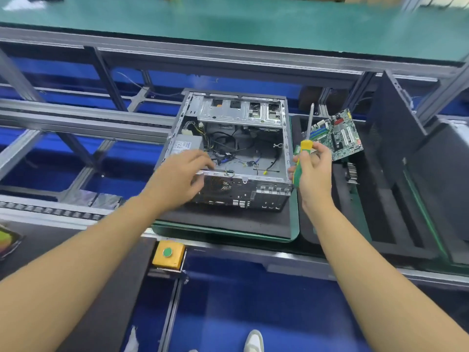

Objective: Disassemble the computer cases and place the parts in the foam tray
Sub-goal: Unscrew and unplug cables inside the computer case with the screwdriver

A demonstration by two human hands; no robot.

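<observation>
Open computer case [236, 148] between the two hands, lying on a dark mat [228, 224]. Left hand [182, 176] curled over the case's near rim, gripping it with fingers and thumb. Right hand [313, 171] clasped round a yellow-and-green screwdriver [303, 158], shaft pointing up. Just beyond the right hand, a green motherboard [338, 134], tilted above the black foam tray [380, 219] spreading to that hand's right.

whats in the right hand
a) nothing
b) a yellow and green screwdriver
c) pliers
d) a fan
b: the right hand grips a yellow and green screwdriver, its shaft pointing up, just beside the open computer case.
</observation>
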